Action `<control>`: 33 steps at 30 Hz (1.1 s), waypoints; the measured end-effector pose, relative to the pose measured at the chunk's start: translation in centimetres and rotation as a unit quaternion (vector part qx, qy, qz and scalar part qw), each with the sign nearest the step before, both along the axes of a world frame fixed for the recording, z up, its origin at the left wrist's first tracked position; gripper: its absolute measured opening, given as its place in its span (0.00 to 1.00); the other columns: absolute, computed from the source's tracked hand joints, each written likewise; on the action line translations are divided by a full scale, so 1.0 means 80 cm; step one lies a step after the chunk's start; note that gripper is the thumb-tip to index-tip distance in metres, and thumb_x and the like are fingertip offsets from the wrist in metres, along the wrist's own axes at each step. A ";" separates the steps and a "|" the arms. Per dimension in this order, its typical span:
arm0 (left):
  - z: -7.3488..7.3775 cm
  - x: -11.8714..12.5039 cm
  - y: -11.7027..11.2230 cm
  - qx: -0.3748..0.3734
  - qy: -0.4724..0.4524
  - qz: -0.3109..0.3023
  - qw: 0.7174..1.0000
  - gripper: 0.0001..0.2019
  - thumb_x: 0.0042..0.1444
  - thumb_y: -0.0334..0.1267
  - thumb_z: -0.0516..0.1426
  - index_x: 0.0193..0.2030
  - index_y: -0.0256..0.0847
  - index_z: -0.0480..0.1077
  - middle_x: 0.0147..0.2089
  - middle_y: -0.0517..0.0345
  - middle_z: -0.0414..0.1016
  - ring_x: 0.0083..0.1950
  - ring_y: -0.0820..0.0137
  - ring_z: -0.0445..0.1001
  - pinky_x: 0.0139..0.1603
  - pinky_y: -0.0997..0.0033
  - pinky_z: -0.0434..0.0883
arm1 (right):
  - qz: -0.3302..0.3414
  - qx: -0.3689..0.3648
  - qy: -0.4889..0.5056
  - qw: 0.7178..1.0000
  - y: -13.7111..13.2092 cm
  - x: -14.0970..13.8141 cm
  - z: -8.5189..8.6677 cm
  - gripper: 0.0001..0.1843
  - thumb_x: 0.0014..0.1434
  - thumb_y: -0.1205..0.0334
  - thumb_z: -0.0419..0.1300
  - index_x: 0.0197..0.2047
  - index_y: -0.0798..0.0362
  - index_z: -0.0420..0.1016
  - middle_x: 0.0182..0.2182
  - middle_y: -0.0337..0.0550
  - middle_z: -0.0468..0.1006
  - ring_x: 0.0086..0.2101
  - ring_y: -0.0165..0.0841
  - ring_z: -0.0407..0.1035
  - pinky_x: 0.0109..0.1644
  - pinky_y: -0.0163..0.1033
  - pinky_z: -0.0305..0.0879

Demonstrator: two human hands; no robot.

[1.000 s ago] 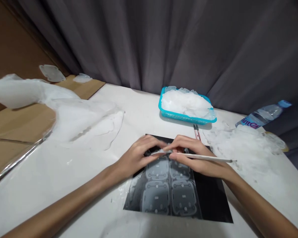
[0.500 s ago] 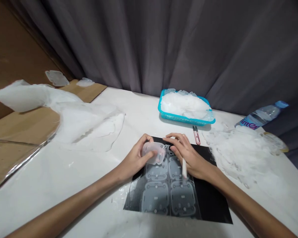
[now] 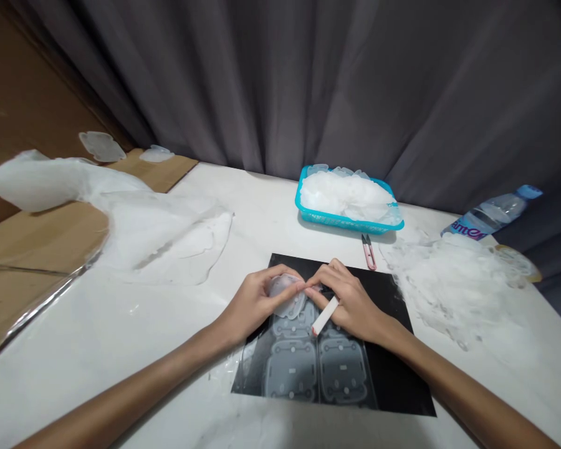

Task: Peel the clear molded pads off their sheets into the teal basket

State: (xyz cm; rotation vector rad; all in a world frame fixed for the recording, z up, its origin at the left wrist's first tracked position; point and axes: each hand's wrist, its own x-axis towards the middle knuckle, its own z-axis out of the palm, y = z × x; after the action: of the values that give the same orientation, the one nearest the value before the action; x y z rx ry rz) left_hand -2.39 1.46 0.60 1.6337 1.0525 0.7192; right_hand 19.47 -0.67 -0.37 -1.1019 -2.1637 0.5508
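A black mat [image 3: 393,349] lies on the white table in front of me, with a translucent sheet of moulded rounded pieces [image 3: 318,368] on it. My left hand [image 3: 257,302] is closed around one loose translucent piece [image 3: 287,293] at the sheet's far end. My right hand [image 3: 350,302] meets it fingertip to fingertip and grips a thin white stick tool [image 3: 325,315] that points down toward the sheet.
A turquoise basket [image 3: 346,218] heaped with clear pieces stands behind the mat, with small pink snips [image 3: 368,251] in front of it. Clear plastic scraps [image 3: 453,284] lie right, a water bottle [image 3: 489,215] far right. White plastic bags [image 3: 135,218] and cardboard [image 3: 37,237] lie left.
My left hand lifted one translucent piece off the sheet's far end and now holds it low against my right fingertips. The white stick swung from lying sideways to pointing down at the sheet.
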 end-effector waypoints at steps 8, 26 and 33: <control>-0.007 -0.010 0.031 -0.107 -0.132 0.235 0.957 0.14 0.57 0.46 0.66 0.32 0.36 0.72 0.27 0.59 0.74 0.25 0.72 0.70 0.24 0.73 0.67 | 0.002 0.240 -0.145 0.960 -0.016 -0.011 -0.005 0.13 0.66 0.72 0.53 0.31 0.48 0.66 0.26 0.42 0.67 0.32 0.38 0.62 0.32 0.42 0.57; 0.019 -0.008 -0.005 -0.157 -0.181 0.027 0.971 0.14 0.63 0.49 0.64 0.41 0.40 0.72 0.28 0.60 0.76 0.26 0.73 0.71 0.28 0.75 0.67 | -0.074 0.040 0.073 0.994 -0.019 -0.005 0.013 0.07 0.69 0.60 0.60 0.50 0.49 0.73 0.34 0.41 0.76 0.37 0.37 0.69 0.43 0.43 0.67; 0.024 -0.006 -0.010 -0.162 -0.144 0.007 0.976 0.15 0.63 0.51 0.63 0.41 0.40 0.72 0.26 0.63 0.72 0.24 0.75 0.67 0.26 0.76 0.63 | -0.056 -0.004 0.110 0.992 -0.021 -0.009 0.014 0.02 0.66 0.66 0.62 0.40 0.49 0.75 0.29 0.37 0.74 0.33 0.33 0.67 0.38 0.39 0.64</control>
State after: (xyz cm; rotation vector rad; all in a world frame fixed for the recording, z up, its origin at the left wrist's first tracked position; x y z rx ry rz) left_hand -2.85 0.68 2.53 1.2028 0.9172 0.7259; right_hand 18.72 -2.36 0.77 -1.1048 -1.9002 0.5993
